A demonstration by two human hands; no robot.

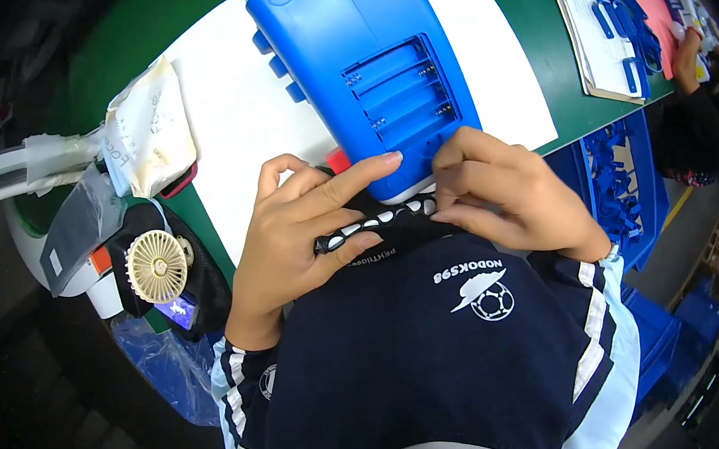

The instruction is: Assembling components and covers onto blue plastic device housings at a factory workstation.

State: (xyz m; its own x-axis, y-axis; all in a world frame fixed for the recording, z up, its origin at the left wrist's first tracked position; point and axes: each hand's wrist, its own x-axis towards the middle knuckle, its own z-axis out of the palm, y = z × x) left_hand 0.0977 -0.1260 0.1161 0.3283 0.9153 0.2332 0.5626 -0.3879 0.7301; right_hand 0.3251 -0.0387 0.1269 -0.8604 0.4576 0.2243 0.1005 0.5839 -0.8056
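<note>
A blue plastic device (321,39) lies on the table with an open battery compartment (403,90) facing up. The compartment shows metal springs and no batteries. Along the near edge of the device runs a narrow black strip with white oval patches (368,224). My left hand (295,218) is closed round the left end of this strip, its index finger stretched onto the casing. At the strip's right end, my right hand (501,191) pinches it beside the device's near right corner. A small red piece (337,160) shows behind my left fingers.
White paper (225,90) covers part of the green tabletop (518,15). Left are a cream fan (156,266), a black pouch (217,267) and a plastic-wrapped bundle (148,130). Right, a blue bin (654,179) holds blue parts; beyond it is another person's hand (688,61).
</note>
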